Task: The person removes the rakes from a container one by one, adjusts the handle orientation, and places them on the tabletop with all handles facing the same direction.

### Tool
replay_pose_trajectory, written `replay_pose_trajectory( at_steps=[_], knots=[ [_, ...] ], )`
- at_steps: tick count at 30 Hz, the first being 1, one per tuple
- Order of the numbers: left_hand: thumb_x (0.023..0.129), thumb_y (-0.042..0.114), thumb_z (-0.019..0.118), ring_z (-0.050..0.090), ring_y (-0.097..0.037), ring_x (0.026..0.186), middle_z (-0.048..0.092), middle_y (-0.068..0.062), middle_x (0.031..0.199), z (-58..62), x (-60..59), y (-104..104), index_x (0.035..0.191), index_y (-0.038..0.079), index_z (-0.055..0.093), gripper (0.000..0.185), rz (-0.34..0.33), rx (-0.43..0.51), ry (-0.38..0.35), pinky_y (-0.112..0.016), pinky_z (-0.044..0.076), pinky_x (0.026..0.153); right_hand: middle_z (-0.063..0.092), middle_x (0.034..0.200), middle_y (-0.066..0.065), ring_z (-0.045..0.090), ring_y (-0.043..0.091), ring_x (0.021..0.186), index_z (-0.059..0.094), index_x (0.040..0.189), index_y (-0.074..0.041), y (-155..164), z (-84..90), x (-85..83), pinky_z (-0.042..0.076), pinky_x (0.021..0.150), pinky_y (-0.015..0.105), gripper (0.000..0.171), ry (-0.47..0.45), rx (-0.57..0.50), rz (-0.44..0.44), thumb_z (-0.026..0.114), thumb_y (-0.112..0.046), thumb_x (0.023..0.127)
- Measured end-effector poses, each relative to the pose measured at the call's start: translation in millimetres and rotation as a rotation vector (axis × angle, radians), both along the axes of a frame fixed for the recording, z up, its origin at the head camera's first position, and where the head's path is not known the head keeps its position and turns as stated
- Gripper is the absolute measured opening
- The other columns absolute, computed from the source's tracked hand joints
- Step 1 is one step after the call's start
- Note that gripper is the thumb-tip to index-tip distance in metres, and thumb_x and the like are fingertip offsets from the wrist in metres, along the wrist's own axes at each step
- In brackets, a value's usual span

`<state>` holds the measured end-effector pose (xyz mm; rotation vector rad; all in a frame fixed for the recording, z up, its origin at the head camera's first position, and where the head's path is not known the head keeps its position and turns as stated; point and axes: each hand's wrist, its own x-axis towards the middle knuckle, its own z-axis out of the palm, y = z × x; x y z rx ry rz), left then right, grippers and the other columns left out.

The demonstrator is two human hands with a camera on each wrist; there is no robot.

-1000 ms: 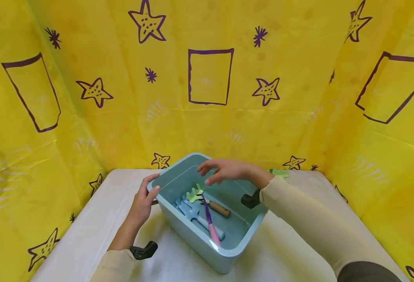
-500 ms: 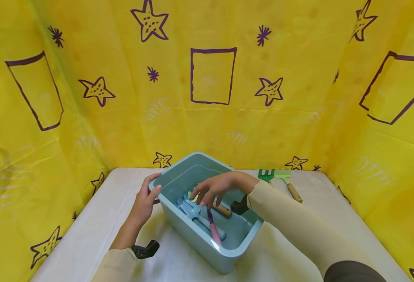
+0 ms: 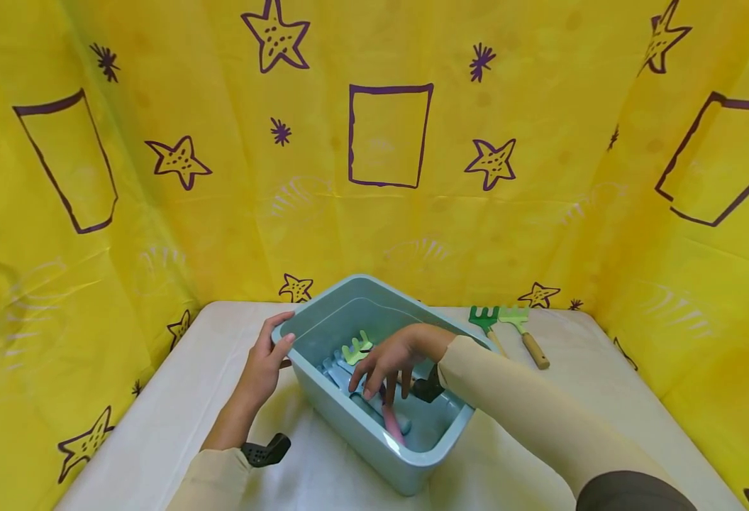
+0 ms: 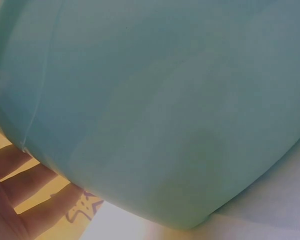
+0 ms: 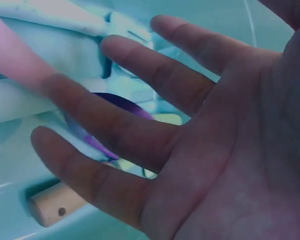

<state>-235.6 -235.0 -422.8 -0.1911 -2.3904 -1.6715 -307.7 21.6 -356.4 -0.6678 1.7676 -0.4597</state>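
Head view: left hand (image 3: 261, 367) clasps the rim of the pale blue rectangular plastic tub (image 3: 374, 443) on the white-covered desk (image 3: 157, 419). Right hand (image 3: 392, 356), fingers spread and grasping nothing, reaches down among the toy garden tools (image 3: 355, 355) inside.

Left wrist view: tub wall (image 4: 155, 100) only.

Right wrist view: fingers (image 5: 140, 75) loose over pink handle (image 5: 15, 60); best closed round one handle while the tub is steadied.

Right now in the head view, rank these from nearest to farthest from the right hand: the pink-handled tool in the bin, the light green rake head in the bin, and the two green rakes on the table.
1. Pink-handled tool: in the bin, under the right hand.
2. Light green rake head: in the bin, just left.
3. Two green rakes with wooden handles: outside, on the table to the right.
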Motion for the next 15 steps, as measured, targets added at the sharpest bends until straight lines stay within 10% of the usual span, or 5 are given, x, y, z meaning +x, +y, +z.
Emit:
replay_pose_trajectory(
  at_steps=[15],
  knots=[
    [0.101,0.038,0.048,0.044,-0.04,0.128,0.036,-0.008,0.151,0.7,0.0,0.0,0.145,0.033,0.033,0.046,0.002,0.0,-0.002,-0.058,0.046,0.092,0.058,0.109,0.011,0.059,0.031,0.101,0.059,0.123,-0.017,-10.9,-11.0,10.6,0.042,0.102,0.05,0.026,-0.049,0.152,0.024,0.057,-0.018,0.096]
  ],
)
